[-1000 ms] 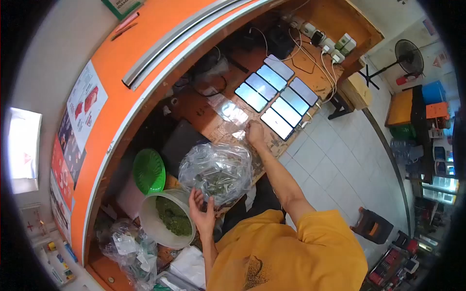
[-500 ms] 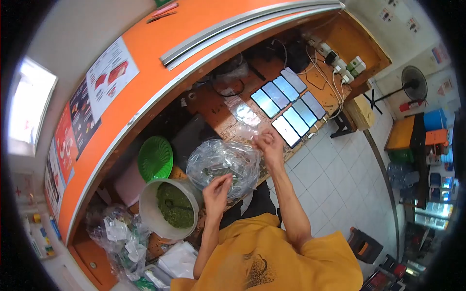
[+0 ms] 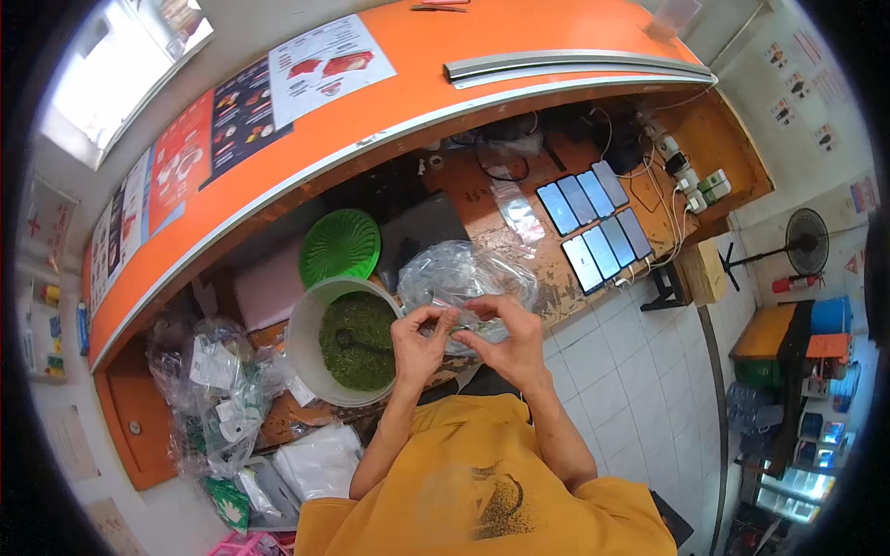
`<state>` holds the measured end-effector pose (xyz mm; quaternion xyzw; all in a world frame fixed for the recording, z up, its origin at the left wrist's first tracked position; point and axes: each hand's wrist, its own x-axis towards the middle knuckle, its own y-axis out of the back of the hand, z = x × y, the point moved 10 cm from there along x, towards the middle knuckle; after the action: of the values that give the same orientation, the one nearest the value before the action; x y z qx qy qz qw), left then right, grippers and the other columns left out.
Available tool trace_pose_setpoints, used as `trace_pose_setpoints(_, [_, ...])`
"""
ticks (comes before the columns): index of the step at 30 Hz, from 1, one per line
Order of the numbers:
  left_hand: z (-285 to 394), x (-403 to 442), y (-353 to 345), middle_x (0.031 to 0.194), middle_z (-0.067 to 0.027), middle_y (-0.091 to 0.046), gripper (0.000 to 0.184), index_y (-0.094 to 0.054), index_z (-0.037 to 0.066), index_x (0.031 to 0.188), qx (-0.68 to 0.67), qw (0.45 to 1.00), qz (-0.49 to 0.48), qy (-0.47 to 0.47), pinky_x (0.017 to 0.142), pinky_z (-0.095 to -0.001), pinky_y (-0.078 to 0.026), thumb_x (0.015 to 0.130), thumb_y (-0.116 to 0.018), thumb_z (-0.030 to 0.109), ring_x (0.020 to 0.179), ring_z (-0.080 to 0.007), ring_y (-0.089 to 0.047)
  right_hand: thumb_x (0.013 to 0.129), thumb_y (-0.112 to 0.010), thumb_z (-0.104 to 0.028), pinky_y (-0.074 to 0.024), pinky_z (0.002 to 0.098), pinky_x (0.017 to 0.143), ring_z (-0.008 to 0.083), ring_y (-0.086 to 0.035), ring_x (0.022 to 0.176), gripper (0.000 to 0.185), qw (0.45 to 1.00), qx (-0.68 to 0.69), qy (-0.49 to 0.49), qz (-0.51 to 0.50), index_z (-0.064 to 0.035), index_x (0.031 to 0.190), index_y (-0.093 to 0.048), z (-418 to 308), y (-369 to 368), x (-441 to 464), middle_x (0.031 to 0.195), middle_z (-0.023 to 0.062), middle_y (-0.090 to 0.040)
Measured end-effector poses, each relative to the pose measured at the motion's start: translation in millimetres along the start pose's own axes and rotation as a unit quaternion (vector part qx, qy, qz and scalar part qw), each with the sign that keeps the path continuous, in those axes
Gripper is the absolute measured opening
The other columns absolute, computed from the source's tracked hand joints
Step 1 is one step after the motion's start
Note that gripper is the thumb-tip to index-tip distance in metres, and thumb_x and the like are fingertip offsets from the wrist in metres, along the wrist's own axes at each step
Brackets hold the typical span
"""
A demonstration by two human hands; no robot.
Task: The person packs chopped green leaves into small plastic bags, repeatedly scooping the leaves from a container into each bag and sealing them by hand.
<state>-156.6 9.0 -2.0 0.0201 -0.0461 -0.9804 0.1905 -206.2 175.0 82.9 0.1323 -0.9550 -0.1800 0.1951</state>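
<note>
My left hand (image 3: 422, 341) and my right hand (image 3: 510, 343) are close together in front of my chest, fingertips pinched. Between them is what looks like a small clear plastic bag (image 3: 449, 302), with a bit of green showing near the fingers; the fingers hide much of it. Just behind lies a large crumpled clear plastic bag (image 3: 464, 266) on the wooden shelf. To the left of my left hand stands a whitish tub (image 3: 306, 329) of chopped green leaves (image 3: 348, 366), with a dark spoon (image 3: 352, 340) resting in it.
A green ribbed plastic basket (image 3: 340, 246) sits behind the tub. Several lit phones (image 3: 581, 263) lie at the right, near charging cables and plugs (image 3: 681, 176). Crumpled plastic bags (image 3: 218, 371) crowd the left. An orange counter (image 3: 519, 37) overhangs the shelf.
My right hand has come back from the shelf beside the phones to meet my left hand. Both now pinch the small bag together. The camera view has turned.
</note>
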Motion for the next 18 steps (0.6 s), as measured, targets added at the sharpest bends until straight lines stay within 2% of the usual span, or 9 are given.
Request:
trace_pose_setpoints(2, [7,-5,11,0.083,-0.0021,-0.072,0.022,-0.075,-0.003,0.090,0.003,1.000,0.011,-0.012,0.068,-0.0268,-0.050,0.097,-0.079,0.018,0.075,-0.0083,-0.063,0.080,-0.087,-0.003,-0.0600,0.0297,0.074,0.0188,-0.075,0.084,0.030,0.998,0.003,0.038,-0.045,0.0005,0.107,-0.074,-7,-19,-2,0.093,0.0124,-0.076])
trace_pose_setpoints(5, [17,-12,25,0.082,-0.0043,-0.072,0.019,-0.075,-0.003,0.090,0.026,0.998,0.020,-0.047,0.070,-0.0276,-0.050,0.095,-0.079,0.015,0.076,-0.0105,-0.063,0.084,-0.080,0.001,-0.0602,0.0356,0.076,0.0273,-0.077,0.088,0.026,0.996,0.034,0.027,-0.073,0.0008,0.109,-0.072,-8,-35,-3,0.099,0.0147,-0.077])
trace_pose_setpoints(9, [43,-20,39,0.082,-0.0086,-0.070,0.013,-0.074,-0.003,0.089,0.088,0.990,0.032,-0.103,0.071,-0.0292,-0.050,0.092,-0.078,0.009,0.076,-0.0154,-0.065,0.090,-0.074,0.004,-0.0617,0.0305,0.072,0.0197,-0.078,0.085,0.017,0.996,0.037,0.026,-0.075,0.0025,0.107,-0.073,-12,-50,-5,0.093,0.0141,-0.078])
trace_pose_setpoints(10, [47,-21,41,0.081,-0.0115,-0.069,0.014,-0.071,-0.001,0.086,0.093,0.987,0.038,-0.128,0.066,-0.0338,-0.049,0.091,-0.078,0.009,0.071,-0.0251,-0.063,0.091,-0.073,0.004,-0.0616,0.0303,0.072,0.0191,-0.077,0.084,0.016,0.996,0.033,0.023,-0.077,0.0030,0.107,-0.072,-15,-53,-5,0.093,0.0139,-0.078])
trace_pose_setpoints(11, [46,-20,42,0.080,-0.0109,-0.068,0.013,-0.070,-0.002,0.087,0.084,0.987,0.029,-0.131,0.066,-0.0340,-0.049,0.092,-0.077,0.009,0.072,-0.0241,-0.063,0.092,-0.072,0.005,-0.0615,0.0301,0.072,0.0185,-0.077,0.083,0.016,0.996,0.029,0.022,-0.078,0.0036,0.108,-0.071,-18,-55,-6,0.093,0.0136,-0.078])
trace_pose_setpoints(12, [45,-20,44,0.079,-0.0103,-0.068,0.013,-0.070,-0.002,0.087,0.075,0.988,0.019,-0.134,0.066,-0.0342,-0.049,0.092,-0.076,0.008,0.072,-0.0230,-0.063,0.092,-0.072,0.004,-0.0614,0.0301,0.072,0.0177,-0.076,0.083,0.017,0.989,0.114,-0.050,-0.081,0.0038,0.109,-0.069,-3,-61,-8,0.093,0.0132,-0.078])
trace_pose_setpoints(14, [34,-19,46,0.077,-0.0092,-0.066,0.011,-0.069,-0.002,0.087,0.029,0.992,-0.007,-0.125,0.067,-0.0342,-0.049,0.093,-0.075,0.006,0.072,-0.0207,-0.062,0.093,-0.072,0.004,-0.0611,0.0300,0.071,0.0159,-0.074,0.081,0.020,0.938,0.275,-0.193,-0.083,0.0044,0.112,-0.066,29,-79,-21,0.092,0.0124,-0.077])
trace_pose_setpoints(18, [10,-19,46,0.075,-0.0073,-0.064,0.011,-0.068,-0.002,0.084,-0.114,0.991,-0.045,-0.051,0.067,-0.0332,-0.048,0.091,-0.075,0.004,0.073,-0.0159,-0.060,0.094,-0.074,0.003,-0.0597,0.0293,0.068,0.0135,-0.072,0.081,0.028,0.848,0.439,-0.276,-0.114,0.0039,0.119,-0.060,48,-101,-26,0.092,0.0110,-0.076])
